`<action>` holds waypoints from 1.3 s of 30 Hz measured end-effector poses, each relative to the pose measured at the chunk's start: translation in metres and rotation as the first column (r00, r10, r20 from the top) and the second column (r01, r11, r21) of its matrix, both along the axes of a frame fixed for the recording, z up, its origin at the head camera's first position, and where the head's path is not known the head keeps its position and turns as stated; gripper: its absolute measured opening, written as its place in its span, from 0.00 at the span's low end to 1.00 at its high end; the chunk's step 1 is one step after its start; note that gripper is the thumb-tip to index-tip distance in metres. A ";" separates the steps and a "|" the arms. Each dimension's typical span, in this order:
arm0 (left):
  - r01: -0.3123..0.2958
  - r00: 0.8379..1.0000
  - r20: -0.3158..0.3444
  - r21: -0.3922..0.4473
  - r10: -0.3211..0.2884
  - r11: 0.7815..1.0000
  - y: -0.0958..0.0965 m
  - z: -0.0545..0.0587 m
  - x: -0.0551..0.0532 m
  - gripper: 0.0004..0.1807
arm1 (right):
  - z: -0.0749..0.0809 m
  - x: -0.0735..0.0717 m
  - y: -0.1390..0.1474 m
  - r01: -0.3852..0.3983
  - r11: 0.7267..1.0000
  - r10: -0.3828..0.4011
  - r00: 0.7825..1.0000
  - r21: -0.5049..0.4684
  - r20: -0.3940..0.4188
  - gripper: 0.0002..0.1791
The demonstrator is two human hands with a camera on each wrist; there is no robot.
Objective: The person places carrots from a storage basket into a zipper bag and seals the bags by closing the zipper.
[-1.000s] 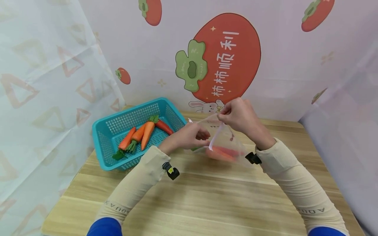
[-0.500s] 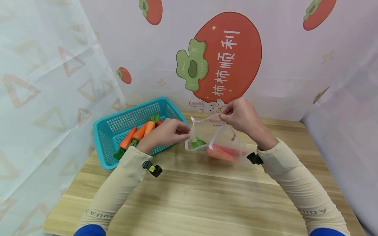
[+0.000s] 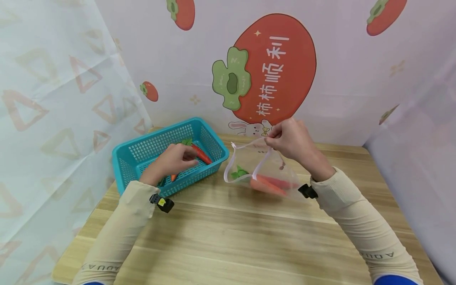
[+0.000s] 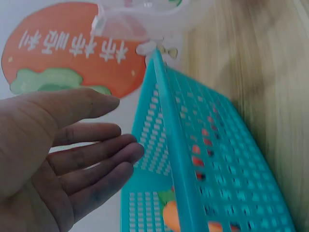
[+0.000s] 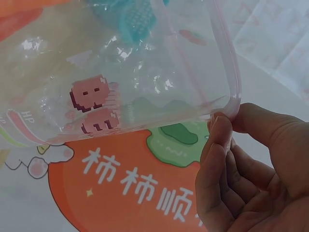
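Observation:
My right hand (image 3: pixel 293 144) pinches the top edge of a clear zip bag (image 5: pixel 154 72) between thumb and fingers. The bag's mouth gapes toward the left, and a carrot (image 3: pixel 267 186) with a green top lies inside, blurred by the plastic. Over the turquoise basket (image 3: pixel 213 168) hovers my left hand (image 3: pixel 174 160), holding nothing, its fingers loosely extended in the left wrist view. Below it in the basket are carrots, partly hidden by the hand; a red carrot (image 3: pixel 202 154) shows to its right, and an orange one (image 4: pixel 171 216) shows over the rim in the left wrist view.
Basket and bag both rest on a wooden table (image 3: pixel 228 237). A printed backdrop (image 3: pixel 342 79) with persimmon drawings stands right behind the table, and a patterned sheet (image 3: pixel 57 118) hangs along the left side.
My left hand has left the bag's opening and moved left over the basket. My right hand keeps its pinch on the bag, almost still.

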State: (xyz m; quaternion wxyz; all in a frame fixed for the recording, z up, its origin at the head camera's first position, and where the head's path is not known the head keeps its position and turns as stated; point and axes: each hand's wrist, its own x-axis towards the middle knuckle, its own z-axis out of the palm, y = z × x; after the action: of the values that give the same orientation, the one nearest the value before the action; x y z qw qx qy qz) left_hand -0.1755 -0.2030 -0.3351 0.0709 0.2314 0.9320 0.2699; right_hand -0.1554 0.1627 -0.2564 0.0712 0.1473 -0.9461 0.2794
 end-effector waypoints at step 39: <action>-0.241 0.920 0.215 -0.350 0.328 0.905 -0.072 -0.027 -0.015 0.26 | -0.001 -0.004 0.001 0.009 1.000 -0.009 1.000 -0.015 0.018 0.08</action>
State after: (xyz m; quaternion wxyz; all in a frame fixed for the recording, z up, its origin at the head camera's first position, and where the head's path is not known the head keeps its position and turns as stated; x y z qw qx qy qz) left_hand -0.1902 -0.2746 -0.3620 0.1924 0.0383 0.9685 0.1531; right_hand -0.1594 0.1640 -0.2578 0.0649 0.1399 -0.9453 0.2876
